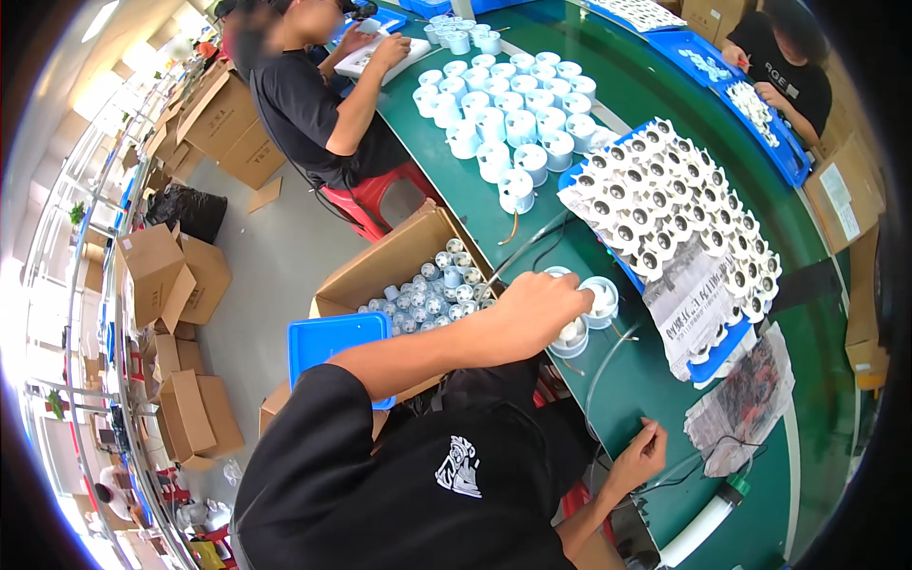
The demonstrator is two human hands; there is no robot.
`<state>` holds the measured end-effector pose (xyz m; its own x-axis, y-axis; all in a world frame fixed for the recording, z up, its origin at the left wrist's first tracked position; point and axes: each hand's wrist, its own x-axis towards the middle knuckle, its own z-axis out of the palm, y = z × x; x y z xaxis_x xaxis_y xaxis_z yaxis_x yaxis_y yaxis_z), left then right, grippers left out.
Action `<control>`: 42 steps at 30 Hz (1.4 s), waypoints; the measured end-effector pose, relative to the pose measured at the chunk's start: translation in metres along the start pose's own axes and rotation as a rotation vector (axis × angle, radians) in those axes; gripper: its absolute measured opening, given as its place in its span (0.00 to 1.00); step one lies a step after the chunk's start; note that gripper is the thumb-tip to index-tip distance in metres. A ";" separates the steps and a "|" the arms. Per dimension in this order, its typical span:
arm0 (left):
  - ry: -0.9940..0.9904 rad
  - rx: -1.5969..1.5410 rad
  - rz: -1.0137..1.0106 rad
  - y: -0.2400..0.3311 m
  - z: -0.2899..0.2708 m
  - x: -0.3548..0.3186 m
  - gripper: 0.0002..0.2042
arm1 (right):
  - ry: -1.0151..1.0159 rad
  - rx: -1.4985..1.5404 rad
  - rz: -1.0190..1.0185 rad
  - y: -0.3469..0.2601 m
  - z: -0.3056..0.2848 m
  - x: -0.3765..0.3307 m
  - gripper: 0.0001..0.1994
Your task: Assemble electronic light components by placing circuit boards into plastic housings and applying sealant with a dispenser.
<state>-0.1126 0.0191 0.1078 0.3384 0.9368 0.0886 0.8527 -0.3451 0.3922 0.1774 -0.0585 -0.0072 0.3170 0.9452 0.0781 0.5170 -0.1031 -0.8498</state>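
Note:
My left hand point(540, 315) reaches across to a small group of pale blue plastic cups at the table's near edge. Its fingers are curled, and what they grip, if anything, is hidden. Just beyond the fingertips stands one cup point(600, 302) with a white part inside. Another cup point(570, 340) sits partly below the hand, with thin wires at its base. My right hand point(638, 458) hovers by the table edge, its thumb and fingers drawn together. Whatever may be between those fingers is too small to name.
Rows of pale blue cups point(521, 128) cover the far table point(475, 204). White parts with dark round centres fill a blue tray point(708, 369) at right. An open carton point(332, 290) of cups and a blue bin point(332, 342) lie left. Co-workers sit far left and far right.

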 end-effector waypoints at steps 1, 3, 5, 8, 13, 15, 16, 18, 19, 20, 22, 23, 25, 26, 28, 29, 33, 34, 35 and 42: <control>0.019 -0.096 -0.052 0.001 -0.011 -0.007 0.11 | -0.010 -0.023 0.006 0.002 -0.001 0.000 0.12; 0.157 -0.240 -0.091 -0.005 -0.037 -0.023 0.09 | -0.013 -0.021 0.034 0.005 0.000 0.001 0.12; 0.213 -0.290 -0.256 -0.020 -0.068 -0.036 0.10 | 0.003 -0.035 0.023 0.007 0.000 0.002 0.12; 0.307 -0.135 -0.501 -0.073 -0.094 -0.047 0.10 | 0.038 0.001 -0.037 -0.002 0.002 0.003 0.12; 0.431 0.198 -0.710 -0.221 -0.086 -0.052 0.12 | -0.009 -0.114 -0.061 -0.010 0.000 0.003 0.11; 0.419 0.326 -0.739 -0.255 -0.085 -0.039 0.14 | -0.004 -0.135 -0.095 -0.008 0.002 0.002 0.11; 0.433 0.343 -0.752 -0.275 -0.088 -0.038 0.14 | 0.007 -0.109 -0.112 -0.004 0.005 0.002 0.11; 0.398 0.228 -0.840 -0.301 -0.092 -0.020 0.12 | 0.018 -0.070 -0.088 -0.004 0.008 0.000 0.11; 0.384 0.186 -0.854 -0.307 -0.093 -0.008 0.11 | 0.028 -0.079 -0.094 -0.004 0.008 -0.001 0.11; 0.370 0.146 -0.869 -0.312 -0.093 0.003 0.09 | 0.029 -0.072 -0.085 -0.004 0.007 -0.002 0.11; 0.416 0.149 -0.890 -0.325 -0.088 0.021 0.07 | 0.036 -0.063 -0.077 -0.004 0.007 -0.001 0.11; 0.441 0.081 -0.909 -0.330 -0.086 0.025 0.06 | 0.032 -0.057 -0.072 -0.004 0.007 0.000 0.11; 0.462 0.072 -0.899 -0.328 -0.083 0.035 0.07 | 0.035 -0.056 -0.059 -0.004 0.006 -0.001 0.11; 0.487 0.067 -0.897 -0.328 -0.082 0.039 0.07 | 0.040 -0.061 -0.073 -0.005 0.005 0.000 0.11; 0.487 0.041 -0.937 -0.328 -0.085 0.044 0.07 | 0.037 -0.054 -0.097 -0.008 0.006 0.002 0.11; 0.536 0.106 -0.918 -0.342 -0.082 0.047 0.07 | 0.044 -0.067 -0.111 -0.009 0.008 0.002 0.12; 0.567 0.106 -0.938 -0.334 -0.079 0.074 0.10 | 0.055 -0.099 -0.153 -0.004 0.009 0.002 0.12; 0.569 0.106 -0.939 -0.331 -0.083 0.075 0.10 | 0.054 -0.098 -0.155 -0.002 0.009 0.002 0.12; 0.535 -0.016 -0.970 -0.329 -0.090 0.075 0.10 | 0.046 -0.096 -0.148 -0.001 0.010 0.002 0.12; 0.423 0.048 -0.840 -0.327 -0.095 0.073 0.11 | 0.053 -0.103 -0.046 -0.009 0.007 -0.002 0.09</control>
<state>-0.4046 0.2061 0.0732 -0.5598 0.8195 0.1225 0.7702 0.4601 0.4416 0.1668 -0.0572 -0.0033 0.3307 0.9324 0.1457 0.6102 -0.0935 -0.7867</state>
